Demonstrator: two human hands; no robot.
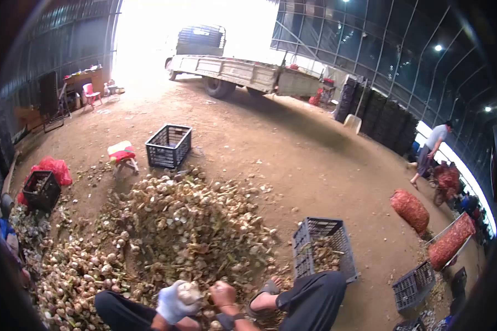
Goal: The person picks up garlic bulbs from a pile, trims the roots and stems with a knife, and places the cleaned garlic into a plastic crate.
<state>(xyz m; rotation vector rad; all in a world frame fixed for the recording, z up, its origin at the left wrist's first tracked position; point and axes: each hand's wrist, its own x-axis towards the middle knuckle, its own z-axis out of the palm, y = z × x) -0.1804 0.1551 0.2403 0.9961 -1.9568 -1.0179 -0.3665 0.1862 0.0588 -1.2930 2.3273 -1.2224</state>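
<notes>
My left hand, in a white glove, is closed round a pale garlic bulb low in the view, above the heap. Just right of it my right hand, bare and with a dark band at the wrist, has its fingers curled together; whatever they hold is too small to make out. A large pile of garlic with dry stalks spreads in front of my knees. Beside my right leg stands a dark plastic crate with some garlic pieces in it.
Beyond the pile are another crate and a small stool. Full red mesh sacks lie at the right, near a person bending over. A flatbed truck stands at the back. At the left is a black crate.
</notes>
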